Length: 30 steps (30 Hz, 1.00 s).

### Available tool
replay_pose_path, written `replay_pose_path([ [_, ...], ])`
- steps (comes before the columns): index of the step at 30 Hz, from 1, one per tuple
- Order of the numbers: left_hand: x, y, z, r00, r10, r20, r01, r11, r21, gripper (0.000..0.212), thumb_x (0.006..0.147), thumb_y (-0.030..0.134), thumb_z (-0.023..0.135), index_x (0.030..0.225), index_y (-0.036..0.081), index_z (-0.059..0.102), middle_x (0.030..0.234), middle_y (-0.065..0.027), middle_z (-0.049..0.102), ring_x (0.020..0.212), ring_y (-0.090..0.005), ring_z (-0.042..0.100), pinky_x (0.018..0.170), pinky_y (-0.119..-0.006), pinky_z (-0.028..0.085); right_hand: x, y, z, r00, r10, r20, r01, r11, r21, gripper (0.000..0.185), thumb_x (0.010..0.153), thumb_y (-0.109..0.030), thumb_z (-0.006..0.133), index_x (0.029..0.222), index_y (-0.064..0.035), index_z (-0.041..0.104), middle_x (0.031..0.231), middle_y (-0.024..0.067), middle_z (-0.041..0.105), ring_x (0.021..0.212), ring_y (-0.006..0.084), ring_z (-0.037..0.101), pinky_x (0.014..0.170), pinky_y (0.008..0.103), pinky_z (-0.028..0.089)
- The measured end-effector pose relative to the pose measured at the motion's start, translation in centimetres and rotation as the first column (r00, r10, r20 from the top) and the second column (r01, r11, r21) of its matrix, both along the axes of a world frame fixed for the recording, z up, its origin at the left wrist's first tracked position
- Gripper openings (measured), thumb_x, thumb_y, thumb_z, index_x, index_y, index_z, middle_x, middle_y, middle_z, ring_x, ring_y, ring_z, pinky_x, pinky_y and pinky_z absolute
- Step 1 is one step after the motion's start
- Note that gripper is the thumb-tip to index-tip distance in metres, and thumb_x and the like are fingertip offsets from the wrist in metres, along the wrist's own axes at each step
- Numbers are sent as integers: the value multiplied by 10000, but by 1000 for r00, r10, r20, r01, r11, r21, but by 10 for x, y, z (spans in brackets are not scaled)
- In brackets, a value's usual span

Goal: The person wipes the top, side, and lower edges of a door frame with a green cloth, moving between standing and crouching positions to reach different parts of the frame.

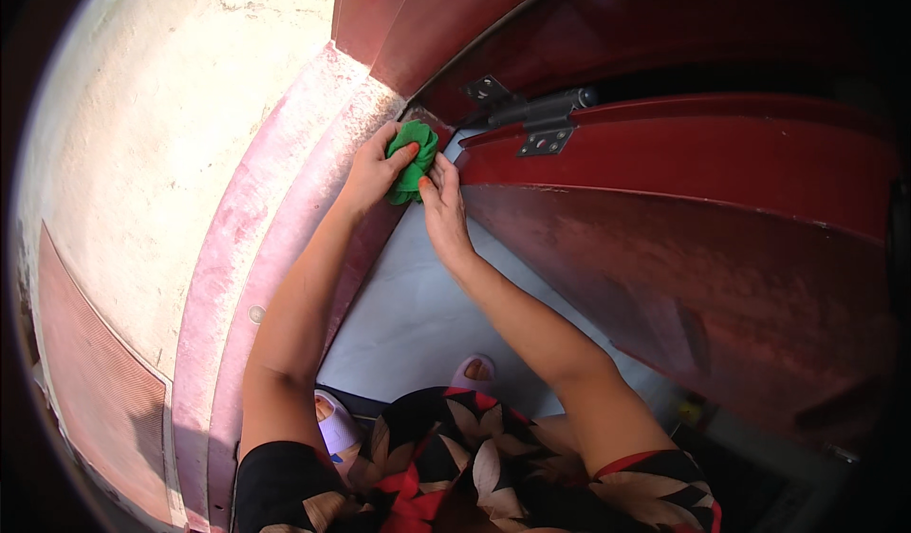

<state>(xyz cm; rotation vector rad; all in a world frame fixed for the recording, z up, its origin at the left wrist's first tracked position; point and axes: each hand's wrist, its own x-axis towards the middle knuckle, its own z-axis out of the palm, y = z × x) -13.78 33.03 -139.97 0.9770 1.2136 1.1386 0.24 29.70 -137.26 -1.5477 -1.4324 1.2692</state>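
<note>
A crumpled green cloth [415, 170] is bunched between my two hands, close to the corner where the red door frame meets the threshold. My left hand [377, 163] grips it, thumb laid over the top of the folds. My right hand [445, 205] lies along the cloth's right side, fingers pointing up and thumb against its edge; whether those fingers also grip it I cannot tell. Beneath the hands runs the worn, pinkish-red threshold [313, 198]. The cloth covers part of the frame's lower corner.
The red metal door [676, 156] stands open at right on a dark metal hinge [544, 120]. Pale floor tiles [398, 305] lie inside. Outside are sunlit concrete [178, 141] and a reddish ribbed mat [99, 383]. My feet wear lilac slippers [338, 426].
</note>
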Motion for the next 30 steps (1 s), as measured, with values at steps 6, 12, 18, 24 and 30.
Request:
replay_pose_path([
  [6, -31, -13, 17, 807, 74, 586, 89, 966, -243, 303, 958, 119, 573, 1257, 81, 545, 1071, -69, 627, 979, -118, 584, 862, -267, 476, -25, 0, 1, 824, -352, -444, 259, 931, -257, 433, 979, -277, 533, 1311, -7, 470, 1273, 149, 545, 1170, 235, 508, 1009, 335, 383],
  [12, -24, -22, 2, 974, 137, -180, -99, 973, 207, 502, 901, 13, 550, 1382, 133, 471, 1153, -162, 571, 1119, -285, 553, 984, -351, 435, -42, -3, -2, 915, -398, -56, 398, 917, -17, 250, 890, -86, 640, 1091, -1, 517, 982, 99, 613, 887, 217, 594, 824, 342, 471],
  [18, -3, -10, 7, 931, 110, -348, -21, 967, 252, 445, 789, 150, 714, 1213, 109, 588, 1150, -187, 573, 1079, -370, 563, 920, -412, 469, -42, 40, -15, 849, -516, -116, 528, 837, 140, 276, 894, -25, 603, 1136, 15, 479, 1140, 182, 538, 1028, 264, 570, 890, 348, 470],
  [24, 29, 14, -15, 903, 248, -351, -180, 960, 215, 386, 766, 125, 721, 1132, 102, 601, 1034, -208, 571, 920, -397, 593, 807, -448, 494, -55, 15, 2, 940, -338, 49, 293, 873, 391, 350, 933, -16, 471, 1276, 35, 425, 1361, 222, 438, 1261, 341, 440, 1062, 414, 362],
  [30, 61, 44, -10, 833, 301, -465, -279, 953, 118, 284, 765, 166, 738, 938, 71, 534, 961, -196, 552, 885, -419, 593, 750, -474, 490, -52, 7, 5, 911, -306, 275, 175, 894, 413, 464, 982, -229, 432, 1365, 28, 381, 1435, 258, 385, 1328, 406, 366, 1111, 451, 284],
])
